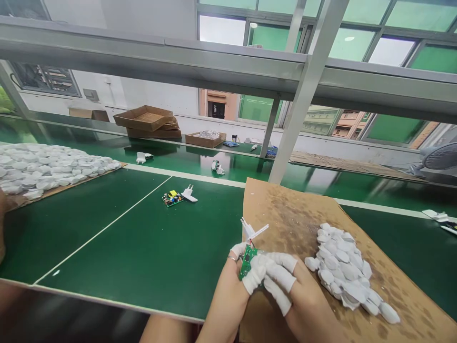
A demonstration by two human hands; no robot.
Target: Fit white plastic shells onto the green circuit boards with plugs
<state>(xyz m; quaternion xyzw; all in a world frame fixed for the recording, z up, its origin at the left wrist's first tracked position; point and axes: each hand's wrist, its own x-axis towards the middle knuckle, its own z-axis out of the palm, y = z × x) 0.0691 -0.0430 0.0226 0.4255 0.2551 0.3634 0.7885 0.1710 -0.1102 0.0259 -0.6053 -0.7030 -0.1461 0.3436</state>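
Observation:
Both of my hands meet at the lower middle, fingers in white finger cots. My left hand (228, 290) and my right hand (296, 295) are closed together on a small green circuit board (245, 262) with a white plug piece (250, 232) sticking up from it. They hold it over the near edge of a brown cardboard sheet (285, 214). A pile of white plastic shells (344, 269) lies on that sheet just right of my right hand.
A green belt (124, 238) with white lines runs across. On it lie a circuit board with a white plug (178, 195) and other plug parts (217, 167). A big heap of white shells (46, 166) sits far left. Cardboard trays (150, 121) and a slanted metal post (303, 95) stand behind.

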